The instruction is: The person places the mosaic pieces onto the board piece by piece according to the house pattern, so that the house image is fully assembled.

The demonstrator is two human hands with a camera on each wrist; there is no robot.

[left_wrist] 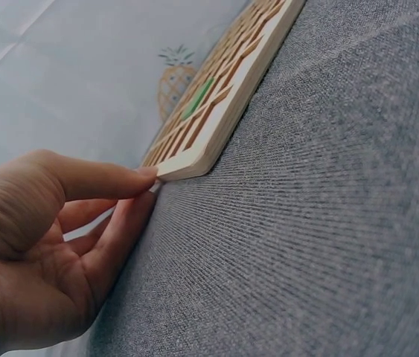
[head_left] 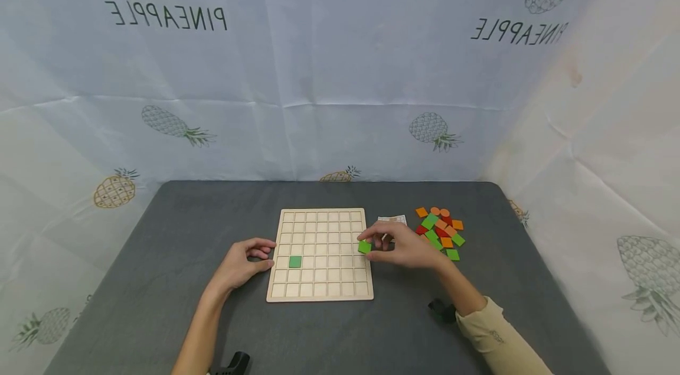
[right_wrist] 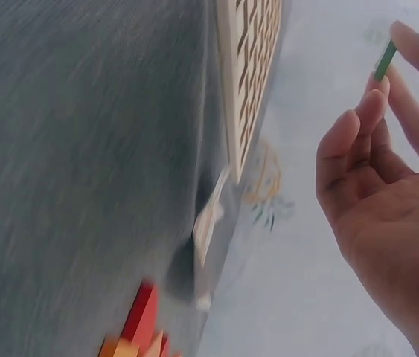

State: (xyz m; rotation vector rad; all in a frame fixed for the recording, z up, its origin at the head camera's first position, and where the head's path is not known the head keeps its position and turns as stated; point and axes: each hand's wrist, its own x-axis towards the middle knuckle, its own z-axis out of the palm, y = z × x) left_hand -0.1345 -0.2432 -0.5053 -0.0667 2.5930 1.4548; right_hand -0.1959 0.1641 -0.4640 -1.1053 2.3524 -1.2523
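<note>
A pale wooden grid board (head_left: 321,293) lies flat, with one green square tile (head_left: 295,261) in a cell toward its left side. My left hand (head_left: 241,266) rests at the board's left edge, thumb tip and fingertips touching the rim. In the left wrist view the thumb tip (left_wrist: 146,172) meets the board's edge near a corner. My right hand (head_left: 406,245) pinches a bright green square tile (head_left: 364,247) between thumb and fingertips, just over the board's right edge. The right wrist view shows this tile (right_wrist: 385,61) edge-on, above the grid.
To the right lies a loose pile of green, red and orange pieces (head_left: 441,231), squares and a few rounds. A small printed paper (head_left: 393,219) sits behind my right hand. Pineapple-print cloth (head_left: 319,68) hangs behind the dark grey tabletop (head_left: 319,339).
</note>
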